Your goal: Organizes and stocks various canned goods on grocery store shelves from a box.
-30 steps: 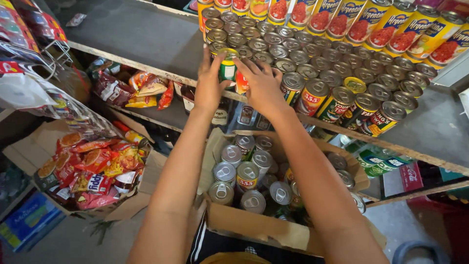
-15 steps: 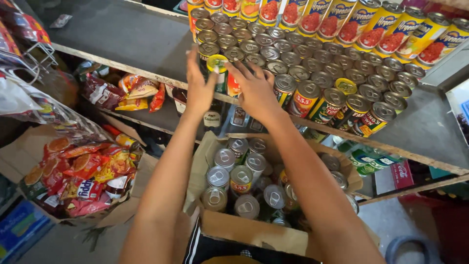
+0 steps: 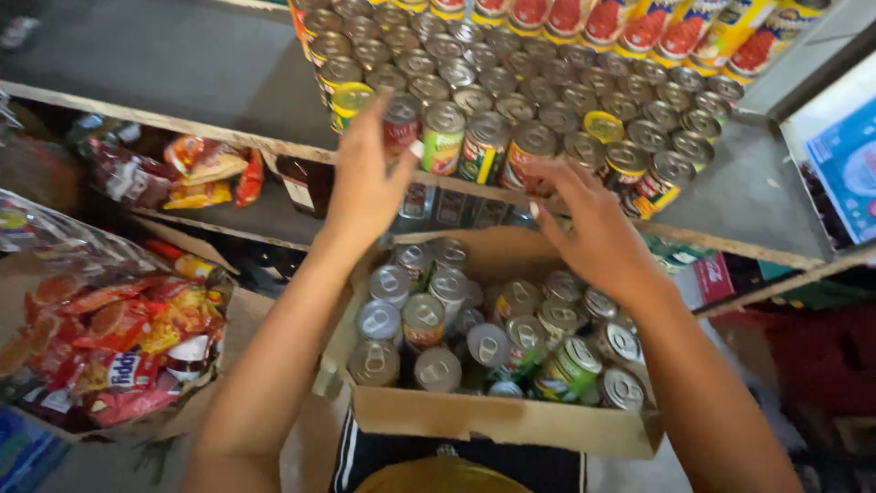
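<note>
Both hands have let go of the green-labelled can (image 3: 443, 137), now standing in the shelf's front row at 12 o'clock. The left hand (image 3: 365, 178) hovers open beside it; the right hand (image 3: 584, 219), fingers spread and empty, hangs over the cardboard box (image 3: 502, 422) of cans.

The round tins on the shelf (image 3: 511, 100) are bright metal with ring-pull lids that catch the light, wrapped in glossy printed paper labels of red, green and yellow. The grey shelf board (image 3: 192, 73) beneath them looks matt and dusty, edged with a raw, pale wooden strip. Below the shelf, the brown cardboard box (image 3: 511, 422) is dull and fibrous, and the red snack packets (image 3: 119, 338) left of it are shiny, crinkled plastic film.
</note>
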